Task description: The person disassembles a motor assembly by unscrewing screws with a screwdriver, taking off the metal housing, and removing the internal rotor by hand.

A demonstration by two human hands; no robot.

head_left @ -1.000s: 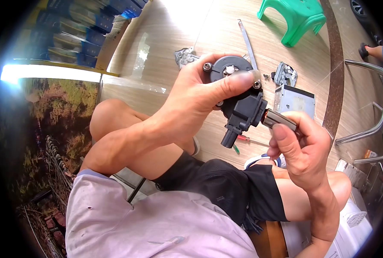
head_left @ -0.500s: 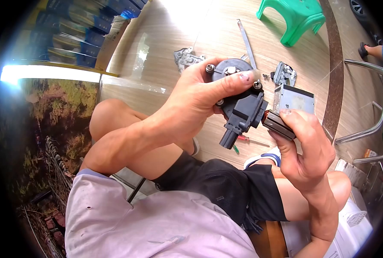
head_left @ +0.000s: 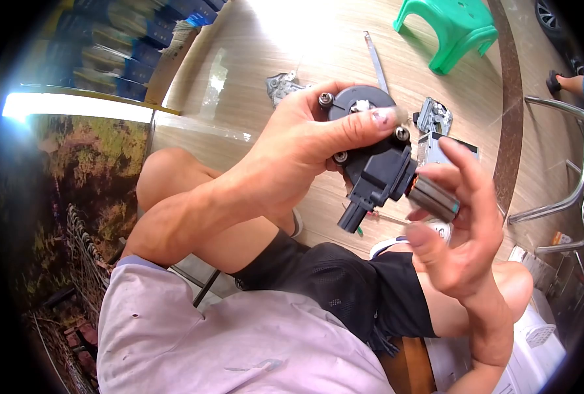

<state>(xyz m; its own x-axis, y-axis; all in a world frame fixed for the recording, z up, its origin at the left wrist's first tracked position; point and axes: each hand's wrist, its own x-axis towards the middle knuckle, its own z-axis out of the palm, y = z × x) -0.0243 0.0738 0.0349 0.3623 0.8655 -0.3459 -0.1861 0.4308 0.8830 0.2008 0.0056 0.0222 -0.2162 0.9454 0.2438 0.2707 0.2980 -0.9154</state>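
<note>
My left hand (head_left: pixel 305 134) grips a black car window motor (head_left: pixel 378 176), thumb across its round gear cover and fingers behind it. Screws stand at the cover's corners, and a connector socket (head_left: pixel 352 217) points down toward my lap. On the right end sits the silvery cylindrical motor can (head_left: pixel 434 198), joined to the black housing as far as I can see. My right hand (head_left: pixel 466 243) is around that can with fingers spread and slightly blurred. Its thumb is clear of the metal; whether the fingers behind touch it, I cannot tell.
On the floor beyond lie a flat metal strip (head_left: pixel 376 62), metal mechanism parts (head_left: pixel 434 117) and a silver box (head_left: pixel 431 150). A green plastic stool (head_left: pixel 446 29) stands farther back. Chrome chair tubing (head_left: pixel 558 213) is at right, near another person's foot (head_left: pixel 554 80).
My right hand has loosened from the motor can, its thumb and fingers spreading apart. The motor in my left hand has shifted slightly right and down.
</note>
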